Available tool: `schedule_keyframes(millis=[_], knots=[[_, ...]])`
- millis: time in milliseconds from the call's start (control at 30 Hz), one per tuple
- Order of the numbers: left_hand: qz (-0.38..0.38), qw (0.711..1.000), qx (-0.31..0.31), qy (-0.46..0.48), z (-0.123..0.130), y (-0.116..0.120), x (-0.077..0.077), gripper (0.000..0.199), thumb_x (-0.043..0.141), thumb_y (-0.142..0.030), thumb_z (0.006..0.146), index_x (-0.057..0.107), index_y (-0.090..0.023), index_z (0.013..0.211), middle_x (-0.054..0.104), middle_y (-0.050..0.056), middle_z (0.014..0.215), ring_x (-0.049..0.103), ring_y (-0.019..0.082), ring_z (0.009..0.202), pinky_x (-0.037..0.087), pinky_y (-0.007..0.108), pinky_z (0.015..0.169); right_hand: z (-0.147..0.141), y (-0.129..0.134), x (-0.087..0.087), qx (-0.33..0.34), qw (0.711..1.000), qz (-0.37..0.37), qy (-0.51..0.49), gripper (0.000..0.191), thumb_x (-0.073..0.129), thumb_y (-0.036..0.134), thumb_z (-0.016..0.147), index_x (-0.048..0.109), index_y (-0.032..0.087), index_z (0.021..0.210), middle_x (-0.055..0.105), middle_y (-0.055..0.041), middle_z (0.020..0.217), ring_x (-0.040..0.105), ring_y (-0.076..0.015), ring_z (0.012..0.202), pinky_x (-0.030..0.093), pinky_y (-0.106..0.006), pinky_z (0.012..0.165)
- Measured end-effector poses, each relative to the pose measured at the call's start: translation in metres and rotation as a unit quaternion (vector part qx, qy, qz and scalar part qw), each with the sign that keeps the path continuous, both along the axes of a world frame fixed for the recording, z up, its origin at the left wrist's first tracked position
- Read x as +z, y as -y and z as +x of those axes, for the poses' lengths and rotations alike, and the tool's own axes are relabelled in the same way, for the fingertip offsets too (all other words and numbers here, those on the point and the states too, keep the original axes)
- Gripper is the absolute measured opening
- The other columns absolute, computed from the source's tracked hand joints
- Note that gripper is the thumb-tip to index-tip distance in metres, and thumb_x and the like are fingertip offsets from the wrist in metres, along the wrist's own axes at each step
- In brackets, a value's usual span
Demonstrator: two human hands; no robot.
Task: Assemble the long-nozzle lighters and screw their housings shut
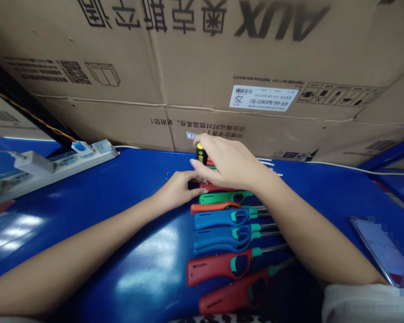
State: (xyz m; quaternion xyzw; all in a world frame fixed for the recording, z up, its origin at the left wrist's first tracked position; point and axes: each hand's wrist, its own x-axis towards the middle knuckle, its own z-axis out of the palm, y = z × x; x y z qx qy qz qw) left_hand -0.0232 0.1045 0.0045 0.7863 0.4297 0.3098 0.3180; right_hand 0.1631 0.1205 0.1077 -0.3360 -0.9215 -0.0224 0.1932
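My right hand (227,163) is closed around a screwdriver (200,153) with a short black and yellow handle; its shaft is hidden. Just below it, my left hand (180,188) pinches the butt end of a red gas lighter (218,187), partly covered by my right hand. A row of long-necked lighters runs toward me: a green lighter (218,198), an orange lighter (208,207), blue lighters (218,218) and red lighters (215,268). Their metal tubes point right. More lighters lie beyond the hands, mostly hidden under my right hand.
A large cardboard box (128,85) stands upright along the back of the blue table (97,233). On the left lies a white power strip (65,163) with plugs and a charger. A phone (377,246) rests at the right. Small metal bits lie left of my hands.
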Motion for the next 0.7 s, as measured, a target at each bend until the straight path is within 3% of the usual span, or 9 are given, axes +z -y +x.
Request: schedule_keyframes(millis=[100,167,233,333,433,600,700], knots=[[0.002,1.000,0.000,-0.003,-0.0002,0.0003,0.0010,0.012,0.076,-0.023,0.083,0.072,-0.018,0.094,0.079,0.004,0.098,0.074,0.023,0.093,0.058,0.033,0.085,0.0015,-0.0013,-0.0005,-0.014,1.000,-0.013,0.011,0.027,0.045,0.035,0.098,0.058,0.016,0.113,0.072,-0.0079,0.086,0.064,-0.0236,0.074,0.037,-0.032,0.064],[0.003,1.000,0.000,-0.005,-0.0003,0.0002,0.0015,0.012,0.076,-0.024,0.083,0.072,-0.018,0.093,0.079,0.004,0.097,0.074,0.023,0.092,0.058,0.033,0.084,0.0024,-0.0021,-0.0005,0.016,1.000,-0.020,-0.004,0.028,0.047,0.028,0.095,0.055,0.017,0.120,0.073,-0.0090,0.099,0.064,-0.0228,0.078,0.038,-0.032,0.066],[0.003,1.000,-0.002,-0.007,-0.0003,-0.0001,0.0018,0.014,0.076,-0.026,0.083,0.073,-0.019,0.095,0.079,0.004,0.098,0.074,0.024,0.092,0.057,0.034,0.085,0.0023,-0.0030,-0.0005,0.011,1.000,-0.022,-0.003,0.032,0.050,0.036,0.096,0.054,0.016,0.121,0.072,-0.0111,0.101,0.064,-0.0240,0.080,0.037,-0.031,0.064],[0.005,1.000,-0.008,-0.013,-0.0006,-0.0007,0.0020,0.015,0.075,-0.028,0.083,0.073,-0.018,0.094,0.079,0.005,0.098,0.074,0.024,0.093,0.057,0.034,0.085,0.0010,-0.0039,-0.0009,-0.030,0.999,-0.041,0.005,0.034,0.048,0.046,0.098,0.057,0.015,0.109,0.069,-0.0084,0.081,0.060,-0.0226,0.068,0.031,-0.031,0.059],[0.015,1.000,-0.013,-0.024,-0.0011,-0.0009,0.0022,0.014,0.074,-0.029,0.085,0.073,-0.018,0.094,0.080,0.005,0.100,0.075,0.024,0.094,0.057,0.033,0.083,0.0008,-0.0040,-0.0026,0.017,0.996,-0.076,-0.043,0.022,0.050,0.032,0.094,0.054,0.018,0.110,0.069,-0.0048,0.085,0.058,-0.0187,0.068,0.032,-0.029,0.059],[0.023,0.999,-0.012,-0.033,-0.0014,-0.0003,0.0025,0.018,0.073,-0.029,0.087,0.073,-0.019,0.102,0.079,0.006,0.105,0.074,0.025,0.096,0.057,0.034,0.085,0.0038,-0.0049,-0.0074,0.026,0.997,-0.028,-0.072,0.021,0.055,0.034,0.089,0.053,0.020,0.105,0.065,-0.0023,0.080,0.053,-0.0177,0.066,0.033,-0.029,0.060],[0.021,0.999,-0.009,-0.035,-0.0012,0.0002,0.0030,0.015,0.073,-0.028,0.086,0.072,-0.019,0.098,0.079,0.005,0.102,0.074,0.025,0.095,0.056,0.034,0.084,0.0055,-0.0049,-0.0065,0.047,0.996,-0.040,-0.069,0.027,0.056,0.025,0.085,0.052,0.021,0.112,0.068,-0.0019,0.088,0.056,-0.0169,0.069,0.035,-0.028,0.061]])
